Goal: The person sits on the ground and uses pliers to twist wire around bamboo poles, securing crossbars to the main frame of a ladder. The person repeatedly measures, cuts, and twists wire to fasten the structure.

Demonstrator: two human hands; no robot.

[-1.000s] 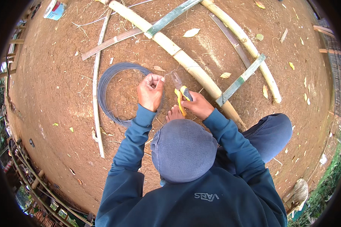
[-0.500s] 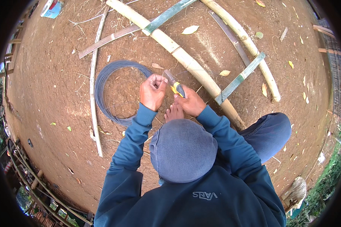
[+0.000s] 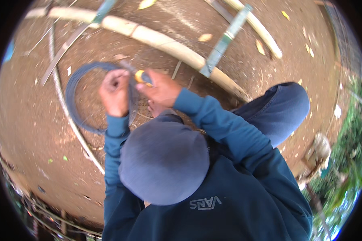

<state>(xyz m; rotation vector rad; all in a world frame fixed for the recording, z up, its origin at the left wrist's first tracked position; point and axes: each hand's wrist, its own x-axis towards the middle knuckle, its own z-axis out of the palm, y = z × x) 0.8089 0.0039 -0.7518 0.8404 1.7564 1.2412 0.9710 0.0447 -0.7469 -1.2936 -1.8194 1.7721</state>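
Overall, the head view, somewhat blurred, shows work in progress between the two hands in the left half of the frame. The right hand [image 3: 160, 86] is wrapped around a pair of pliers [image 3: 144, 77] with yellow and dark handles; their metal end, pointing toward the upper left, is too smeared to tell open from closed. The left hand [image 3: 114, 88] has its fingers curled in beside them, but I cannot tell whether wire is between them. A coil of grey wire [image 3: 71, 96] lies on the earth floor [image 3: 177, 14] at left of centre, largely wound as a ring, partly behind the left hand. As for how far things stand, a thick bamboo pole [image 3: 161, 42] runs from the upper left toward the centre right, and a green-painted strip [image 3: 225, 40] at upper right lies across it and reaches a second pole [image 3: 261, 30]. So the pieces seem already laid out crosswise; whether any crossing is fastened cannot be made out, nor how much is left. For writing, the back of the dark blue sweatshirt [image 3: 245, 188], at lower centre, carries one outlined pale word [image 3: 205, 203], upside down in the frame; no lettering shows on the pliers, wire or bamboo.
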